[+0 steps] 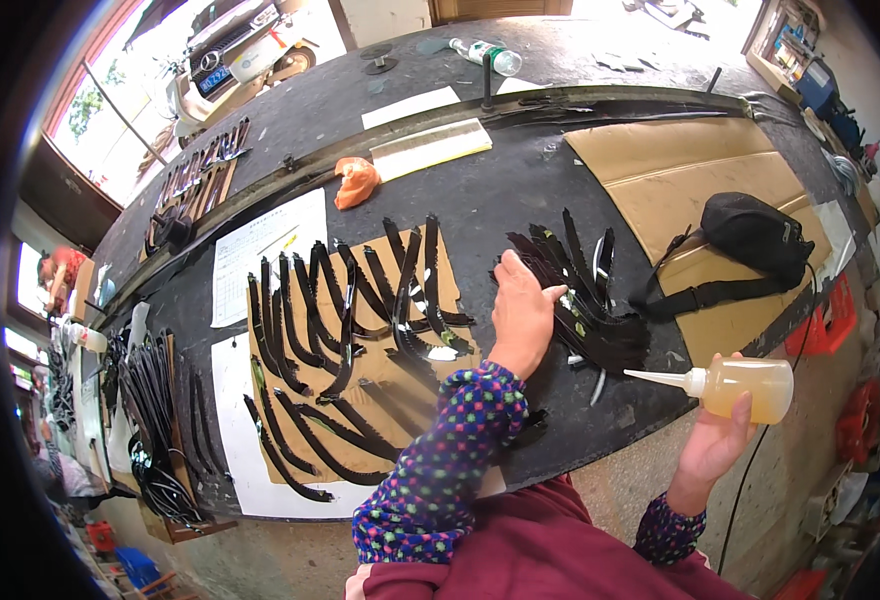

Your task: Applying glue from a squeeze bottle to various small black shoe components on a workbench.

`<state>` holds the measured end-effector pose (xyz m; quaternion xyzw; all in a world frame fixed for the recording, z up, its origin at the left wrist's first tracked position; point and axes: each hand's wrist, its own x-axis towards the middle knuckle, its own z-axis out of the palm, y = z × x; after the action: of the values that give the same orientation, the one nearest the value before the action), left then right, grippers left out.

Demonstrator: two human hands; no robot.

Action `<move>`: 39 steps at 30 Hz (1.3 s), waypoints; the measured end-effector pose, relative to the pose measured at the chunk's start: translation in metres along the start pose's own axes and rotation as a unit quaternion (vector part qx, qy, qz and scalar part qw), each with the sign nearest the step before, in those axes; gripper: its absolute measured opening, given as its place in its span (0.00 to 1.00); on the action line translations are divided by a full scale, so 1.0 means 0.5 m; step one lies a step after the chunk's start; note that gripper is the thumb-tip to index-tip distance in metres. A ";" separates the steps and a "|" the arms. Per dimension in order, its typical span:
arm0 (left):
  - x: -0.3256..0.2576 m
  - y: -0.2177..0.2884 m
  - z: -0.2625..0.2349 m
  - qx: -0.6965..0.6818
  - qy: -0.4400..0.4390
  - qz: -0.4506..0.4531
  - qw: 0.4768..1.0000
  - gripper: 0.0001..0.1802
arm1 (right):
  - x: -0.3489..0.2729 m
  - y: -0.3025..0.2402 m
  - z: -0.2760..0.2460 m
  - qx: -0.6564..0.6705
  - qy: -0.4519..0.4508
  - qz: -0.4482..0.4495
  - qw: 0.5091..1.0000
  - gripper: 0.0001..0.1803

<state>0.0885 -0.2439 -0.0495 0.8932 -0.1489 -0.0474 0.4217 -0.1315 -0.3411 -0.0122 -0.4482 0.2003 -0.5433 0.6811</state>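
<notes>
My left hand (525, 312) reaches over the left edge of a pile of black, rubber-like strips (600, 335). Its thumb stands apart from the fingers, and the fingertips touch or almost touch the strips' upper ends; no strip is plainly gripped. In my right hand (715, 445), off the table's front edge, is a clear squeeze bottle (750, 388) of yellowish liquid, lying sideways with its long white nozzle pointing left toward the pile. More curved black strips (345, 330) lie spread in rows on a cardboard sheet (440, 390) left of my left hand, some with whitish or greenish spots.
An orange crumpled bag (357, 183) and papers (270, 250) lie beyond the cardboard. Far right, a black waist bag (755, 240) rests on folded cardboard (660, 160). A raised bar (620, 105) crosses the dark table; a plastic bottle (490, 56) lies behind it. Black strip bundles (155, 390) hang at left.
</notes>
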 end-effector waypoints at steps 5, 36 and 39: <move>-0.004 -0.031 -0.005 -0.105 0.010 -0.001 0.994 0.35 | 0.006 0.005 0.009 0.010 -0.003 0.028 1.000 0.29; -0.108 0.001 -0.189 -0.624 -0.161 -0.183 0.743 0.18 | -0.020 -0.001 0.033 0.143 -0.074 0.184 0.970 0.36; -0.140 -0.024 -0.237 -0.673 -0.138 -0.141 0.713 0.18 | -0.015 0.007 0.026 0.201 -0.141 0.192 0.950 0.36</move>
<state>0.0498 -0.1278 0.0140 0.3671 -0.0063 -0.3170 0.8745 -0.1221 -0.3290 -0.0100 -0.3272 0.0708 -0.3622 0.8699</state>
